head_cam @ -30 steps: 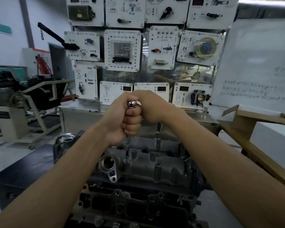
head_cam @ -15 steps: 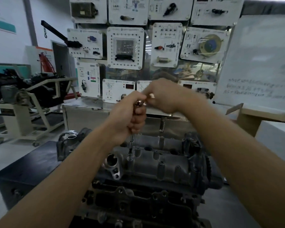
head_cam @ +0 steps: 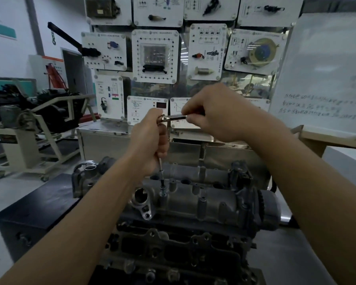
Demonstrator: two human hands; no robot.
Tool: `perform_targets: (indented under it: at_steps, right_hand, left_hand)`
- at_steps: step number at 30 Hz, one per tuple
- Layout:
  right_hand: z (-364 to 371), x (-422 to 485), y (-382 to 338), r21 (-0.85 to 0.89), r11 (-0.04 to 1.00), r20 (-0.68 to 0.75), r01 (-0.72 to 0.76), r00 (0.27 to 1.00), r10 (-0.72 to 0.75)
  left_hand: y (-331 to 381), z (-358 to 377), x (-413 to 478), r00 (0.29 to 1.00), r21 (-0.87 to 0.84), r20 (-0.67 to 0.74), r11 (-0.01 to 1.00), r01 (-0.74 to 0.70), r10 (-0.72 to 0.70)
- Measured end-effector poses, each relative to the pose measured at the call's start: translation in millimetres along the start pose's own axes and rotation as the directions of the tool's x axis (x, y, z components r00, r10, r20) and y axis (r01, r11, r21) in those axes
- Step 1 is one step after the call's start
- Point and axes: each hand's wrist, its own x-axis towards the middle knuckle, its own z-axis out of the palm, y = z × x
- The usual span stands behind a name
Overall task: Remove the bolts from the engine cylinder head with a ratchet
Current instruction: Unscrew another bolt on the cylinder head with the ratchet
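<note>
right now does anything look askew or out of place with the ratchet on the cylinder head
Nothing stands out. The left hand grips the extension, which stands near upright with its socket on the cylinder head; the right hand holds the ratchet.

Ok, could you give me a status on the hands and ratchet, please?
Left hand grips extension shaft upright; right hand holds ratchet handle. Socket seated on cylinder head. Nothing blocking.

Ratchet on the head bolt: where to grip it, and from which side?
Grip the ratchet by its handle, coming from the right: it lies level, pointing right off the upright extension. The right hand holds there; the left hand wraps the extension from the left, steadying it.
</note>
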Motion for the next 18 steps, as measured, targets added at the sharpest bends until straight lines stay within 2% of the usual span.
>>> perform_targets:
  at_steps: [3, 5, 6, 8, 10, 12, 15, 16, 18]
  right_hand:
    - [28.1, 7.2, 6.5, 0.08, 0.996, 0.029, -0.041, 0.999, 0.039]
    - [42.2, 6.1, 2.3, 0.138, 0.99, -0.001, -0.026, 1.0, 0.026]
    - [44.4, 5.1, 1.0, 0.126, 0.992, -0.006, -0.028, 1.0, 0.029]
    - [38.5, -0.4, 1.0, 0.062, 0.997, -0.006, -0.056, 0.998, 0.057]
    - [26.1, -14.8, -2.2, -0.045, 0.997, -0.027, -0.058, 0.998, 0.057]
    - [10.7, -33.4, -16.3, -0.103, 0.995, -0.113, -0.019, 0.994, 0.007]
    - [2.5, -39.9, -24.8, -0.073, 0.997, -0.123, 0.019, 0.992, -0.028]
    - [4.4, -34.7, -21.7, -0.057, 0.998, -0.099, -0.011, 0.995, 0.005]
    - [14.8, -17.4, -10.3, -0.064, 0.993, -0.063, -0.101, 0.993, 0.097]
  left_hand:
    - [1.2, 2.8, -4.1, 0.966, 0.136, 0.252, 0.991, 0.016, -0.051]
    - [3.8, 5.0, -3.1, 0.948, 0.151, 0.305, 0.987, 0.051, -0.095]
    - [6.4, 4.9, -1.7, 0.953, 0.124, 0.285, 0.99, 0.069, -0.102]
    - [9.6, 3.4, 1.6, 0.984, 0.061, 0.15, 0.995, 0.084, -0.092]
    - [5.9, 6.6, 2.2, 0.999, 0.056, 0.007, 0.998, 0.031, -0.032]
    - [-1.2, 14.5, 2.1, 0.995, 0.108, -0.068, 0.992, -0.06, 0.068]
    - [-4.0, 18.4, -0.7, 0.995, 0.059, -0.079, 0.997, -0.058, 0.062]
    - [-2.2, 15.7, -1.4, 0.998, 0.027, -0.054, 0.999, -0.029, 0.031]
    - [0.7, 9.6, -1.5, 0.996, 0.011, 0.084, 1.0, 0.024, -0.025]
